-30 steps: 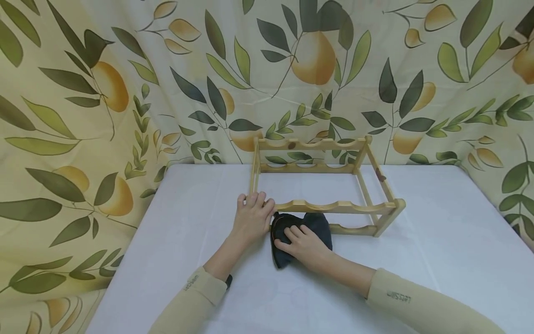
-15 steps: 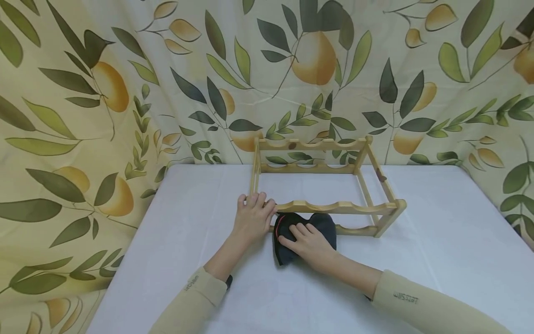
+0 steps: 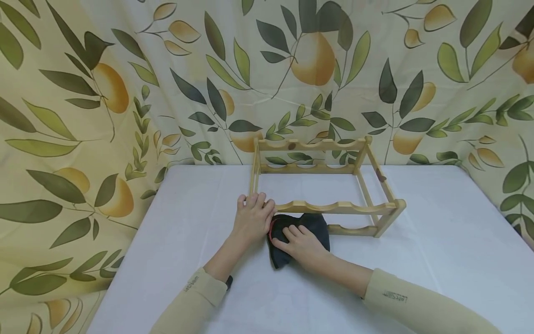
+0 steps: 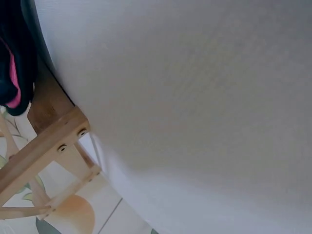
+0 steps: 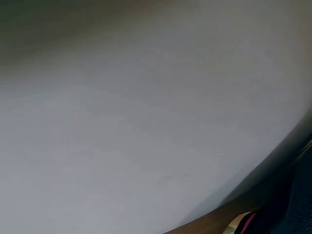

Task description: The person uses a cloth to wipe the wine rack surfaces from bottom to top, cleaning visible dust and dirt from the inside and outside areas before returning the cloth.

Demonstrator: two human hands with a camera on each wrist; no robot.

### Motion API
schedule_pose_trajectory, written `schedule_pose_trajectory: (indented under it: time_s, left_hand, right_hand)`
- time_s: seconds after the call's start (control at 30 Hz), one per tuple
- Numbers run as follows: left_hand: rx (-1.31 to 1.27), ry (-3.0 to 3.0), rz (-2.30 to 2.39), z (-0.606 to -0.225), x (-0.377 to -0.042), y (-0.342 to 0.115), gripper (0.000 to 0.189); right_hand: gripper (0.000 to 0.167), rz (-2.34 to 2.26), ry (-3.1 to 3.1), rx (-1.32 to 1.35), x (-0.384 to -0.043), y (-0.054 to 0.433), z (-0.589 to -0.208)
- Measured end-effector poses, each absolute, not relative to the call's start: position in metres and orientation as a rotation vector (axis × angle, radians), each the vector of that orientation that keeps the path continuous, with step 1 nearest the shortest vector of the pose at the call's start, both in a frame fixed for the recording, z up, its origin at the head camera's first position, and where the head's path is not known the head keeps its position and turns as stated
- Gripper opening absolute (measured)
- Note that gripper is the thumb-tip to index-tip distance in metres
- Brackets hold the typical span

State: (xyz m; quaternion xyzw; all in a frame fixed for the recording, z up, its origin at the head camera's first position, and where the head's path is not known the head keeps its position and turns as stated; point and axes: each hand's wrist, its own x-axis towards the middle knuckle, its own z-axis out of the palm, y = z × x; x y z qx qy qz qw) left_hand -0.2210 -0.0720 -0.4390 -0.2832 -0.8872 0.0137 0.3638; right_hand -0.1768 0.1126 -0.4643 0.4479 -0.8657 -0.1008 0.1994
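Observation:
A pale wooden rack [image 3: 340, 207] with scalloped rails stands on the white-covered table [image 3: 200, 185]. My left hand [image 3: 251, 220] grips its front left corner, fingers over the top. My right hand [image 3: 306, 247] holds a dark navy cloth [image 3: 319, 226] with a red edge against the lower front rail, whose left part it hides. In the left wrist view the cloth [image 4: 24, 58] shows at the upper left, its edging pink, beside the rack's screwed end piece [image 4: 46, 148]. Only a corner of the cloth [image 5: 300, 204] enters the right wrist view, at the lower right.
Behind the table hangs a curtain [image 3: 275, 83] printed with leaves and orange fruit. The rack's back rails [image 3: 308, 168] stand near the table's far edge. White tablecloth [image 3: 442, 232] extends to both sides of the rack.
My right hand and the cloth shifted slightly right along the lower rail, then back left, now a little further left than at first. My left hand and the rack stay put.

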Motion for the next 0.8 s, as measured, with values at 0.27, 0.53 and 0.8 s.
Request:
schedule_pose_trajectory:
  time_s: [0.27, 0.53, 0.8]
  left_hand:
    - [-0.724, -2.24, 0.024, -0.441, -0.222, -0.072, 0.036]
    - [-0.723, -2.233, 0.008, -0.441, -0.223, -0.072, 0.036]
    - [-0.732, -2.227, 0.0, -0.44, -0.222, -0.071, 0.035]
  right_hand:
    - [0.047, -0.266, -2.473, 1.225, -0.171, 0.135, -0.463]
    - [0.049, -0.182, -2.346, 1.255, -0.163, 0.147, -0.456]
    - [0.057, -0.094, -2.277, 1.227, -0.144, 0.17, -0.438]
